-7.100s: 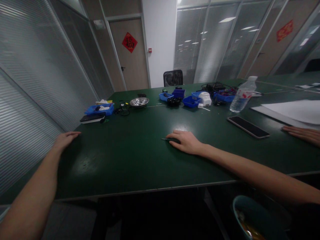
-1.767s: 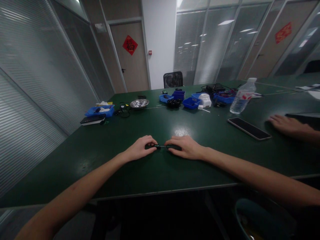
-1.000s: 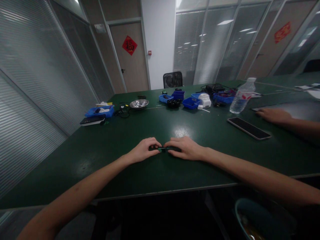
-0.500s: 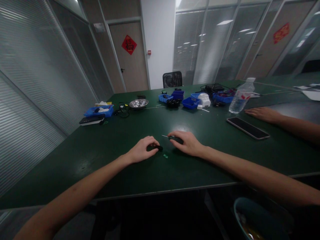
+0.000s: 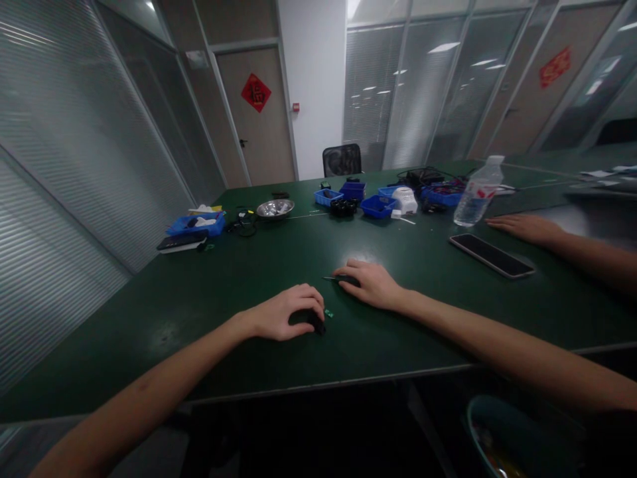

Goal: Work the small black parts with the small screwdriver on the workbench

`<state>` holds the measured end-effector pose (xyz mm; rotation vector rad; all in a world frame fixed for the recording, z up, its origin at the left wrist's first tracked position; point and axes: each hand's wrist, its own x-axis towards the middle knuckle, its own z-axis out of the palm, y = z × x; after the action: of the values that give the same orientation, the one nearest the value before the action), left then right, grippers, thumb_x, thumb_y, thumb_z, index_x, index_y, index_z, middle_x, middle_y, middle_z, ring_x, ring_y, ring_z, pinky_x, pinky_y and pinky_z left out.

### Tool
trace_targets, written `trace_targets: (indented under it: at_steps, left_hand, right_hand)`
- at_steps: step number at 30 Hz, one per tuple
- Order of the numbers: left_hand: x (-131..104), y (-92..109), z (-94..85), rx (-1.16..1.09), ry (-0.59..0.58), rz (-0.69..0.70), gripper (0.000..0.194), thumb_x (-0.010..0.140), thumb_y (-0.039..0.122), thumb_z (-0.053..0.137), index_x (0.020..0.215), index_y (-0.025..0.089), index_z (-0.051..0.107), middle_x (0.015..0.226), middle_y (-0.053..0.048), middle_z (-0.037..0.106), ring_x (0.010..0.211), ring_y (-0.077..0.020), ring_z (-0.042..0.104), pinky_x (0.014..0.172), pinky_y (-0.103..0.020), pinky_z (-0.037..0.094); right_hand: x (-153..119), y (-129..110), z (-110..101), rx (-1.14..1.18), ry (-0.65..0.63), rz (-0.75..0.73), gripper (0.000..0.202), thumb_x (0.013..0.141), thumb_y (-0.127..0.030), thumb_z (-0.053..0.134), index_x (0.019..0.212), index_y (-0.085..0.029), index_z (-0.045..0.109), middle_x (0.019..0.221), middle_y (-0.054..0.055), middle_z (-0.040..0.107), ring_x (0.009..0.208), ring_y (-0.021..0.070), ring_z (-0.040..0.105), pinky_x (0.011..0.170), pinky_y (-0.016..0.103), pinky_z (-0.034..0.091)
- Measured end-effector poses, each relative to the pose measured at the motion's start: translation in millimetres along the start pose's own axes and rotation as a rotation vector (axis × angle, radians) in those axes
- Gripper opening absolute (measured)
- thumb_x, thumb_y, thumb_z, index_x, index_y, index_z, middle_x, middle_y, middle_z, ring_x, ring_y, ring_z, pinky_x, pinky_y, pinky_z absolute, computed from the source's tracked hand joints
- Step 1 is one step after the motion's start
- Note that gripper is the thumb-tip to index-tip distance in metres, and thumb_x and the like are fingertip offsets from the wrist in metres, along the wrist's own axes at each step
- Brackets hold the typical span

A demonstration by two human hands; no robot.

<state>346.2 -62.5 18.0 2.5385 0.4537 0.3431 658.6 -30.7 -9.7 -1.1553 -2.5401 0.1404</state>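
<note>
My left hand (image 5: 291, 312) is closed on a small black object (image 5: 318, 324) low over the green table, its thumb and fingers round it. Just beyond my left fingertips lies a small green piece (image 5: 329, 313). My right hand (image 5: 368, 284) rests on the table with its fingers on a dark-handled screwdriver (image 5: 348, 280), whose thin metal tip points left. The palm hides part of the handle.
On the green table (image 5: 259, 362), a phone (image 5: 492, 255), a water bottle (image 5: 478, 192) and another person's hand (image 5: 527, 229) are at the right. Blue trays (image 5: 379, 206), a metal bowl (image 5: 275, 209) and a blue tray with a notebook (image 5: 182, 241) stand farther back.
My left hand has moved slightly nearer the table's front edge with the black object, which is now turned differently. The screwdriver in my right hand lies flatter and a little lower.
</note>
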Motion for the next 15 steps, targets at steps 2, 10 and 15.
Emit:
trace_targets:
  at_steps: [2,10,15]
  left_hand:
    - [-1,1,-0.6,0.005,0.008,-0.003,0.035,0.099,0.030,0.075,0.133,0.023,0.068,0.139,-0.015,0.065,0.134,-0.0313,0.059,0.121,-0.050,0.043]
    - [-1,-1,1.6,0.035,0.039,0.046,0.014,0.103,0.028,0.071,0.115,0.021,0.072,0.139,-0.013,0.067,0.135,-0.0278,0.061,0.120,-0.047,0.045]
    - [2,4,11.7,0.094,0.013,0.115,0.019,0.105,0.025,0.069,0.123,0.022,0.070,0.146,-0.012,0.069,0.148,-0.0284,0.055,0.125,-0.051,0.040]
  right_hand:
    - [0,0,0,0.000,-0.004,-0.002,0.035,0.111,-0.038,0.054,0.140,-0.026,0.070,0.119,0.008,0.070,0.100,0.0231,0.068,0.081,0.034,0.048]
    - [0,1,0,0.001,0.004,-0.004,0.035,0.111,-0.039,0.054,0.140,-0.026,0.070,0.118,0.008,0.069,0.097,0.0225,0.067,0.079,0.033,0.047]
    - [0,1,0,0.000,0.005,0.000,0.035,0.111,-0.038,0.055,0.139,-0.025,0.070,0.117,0.008,0.069,0.099,0.0226,0.067,0.079,0.032,0.047]
